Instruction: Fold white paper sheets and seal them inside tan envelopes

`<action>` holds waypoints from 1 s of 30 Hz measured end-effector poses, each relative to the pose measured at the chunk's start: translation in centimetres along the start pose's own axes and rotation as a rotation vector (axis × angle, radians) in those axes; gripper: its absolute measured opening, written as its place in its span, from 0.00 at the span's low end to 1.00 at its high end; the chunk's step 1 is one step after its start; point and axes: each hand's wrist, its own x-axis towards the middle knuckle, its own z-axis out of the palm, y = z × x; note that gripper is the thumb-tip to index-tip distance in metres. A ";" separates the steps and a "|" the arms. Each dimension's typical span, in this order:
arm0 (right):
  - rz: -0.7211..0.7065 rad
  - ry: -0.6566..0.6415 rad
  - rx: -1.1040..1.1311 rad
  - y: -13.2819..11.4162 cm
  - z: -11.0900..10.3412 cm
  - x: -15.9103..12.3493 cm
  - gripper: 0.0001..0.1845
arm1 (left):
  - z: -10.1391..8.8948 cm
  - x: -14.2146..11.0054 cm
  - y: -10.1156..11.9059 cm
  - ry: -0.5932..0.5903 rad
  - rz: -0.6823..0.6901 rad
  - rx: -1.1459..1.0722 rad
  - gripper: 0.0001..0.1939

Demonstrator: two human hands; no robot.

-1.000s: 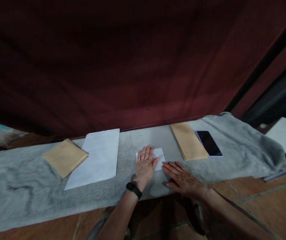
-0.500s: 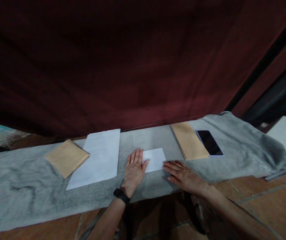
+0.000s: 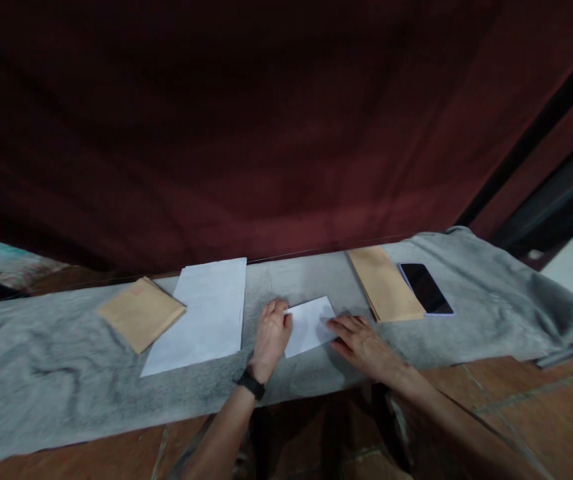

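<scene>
A small folded sheet of white paper lies slightly turned on the grey cloth in front of me. My left hand, a black band on its wrist, has its fingers curled in and pinches the paper's left edge between thumb and fingers. Across from it, my right hand rests its fingertips on the paper's right edge, fingers stretched and slightly bent. Left of my hands lies a stack of larger white sheets. Brown envelopes overlap that stack's left side.
More brown envelopes lie to the right, touching a dark-screened phone in a purple case. A dark red curtain hangs behind the cloth-covered surface. Brown floor tiles show below its front edge.
My left hand has gone from lying flat to curled on the paper's left edge. The paper has tilted, its lower left corner nearer me. My right fingers now reach over its right edge.
</scene>
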 end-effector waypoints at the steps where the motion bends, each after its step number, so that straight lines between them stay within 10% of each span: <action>1: -0.002 0.011 -0.012 -0.2 0.2 0.0 0.26 | -0.2 0.2 0.0 0.004 -0.078 -0.134 0.08; 8: -0.052 0.019 -0.049 -1.8 1.6 0.2 0.40 | -1.3 0.3 0.6 -0.113 -0.338 -0.744 0.07; 16: 0.057 0.166 0.082 -2.3 0.0 1.2 0.31 | -2.3 0.2 2.8 -0.328 -0.517 -1.390 0.19; 21: 0.328 0.403 0.710 -1.9 -0.8 2.4 0.25 | -1.8 0.1 2.9 -0.173 -0.493 -1.332 0.23; 25: 0.513 0.406 1.221 -2.8 -0.4 3.0 0.28 | -0.7 -0.7 2.9 -0.273 -0.443 -1.255 0.26; 30: 0.653 0.474 1.422 -2.3 -0.3 2.9 0.25 | -0.2 -0.4 1.5 -0.243 -0.371 -1.057 0.22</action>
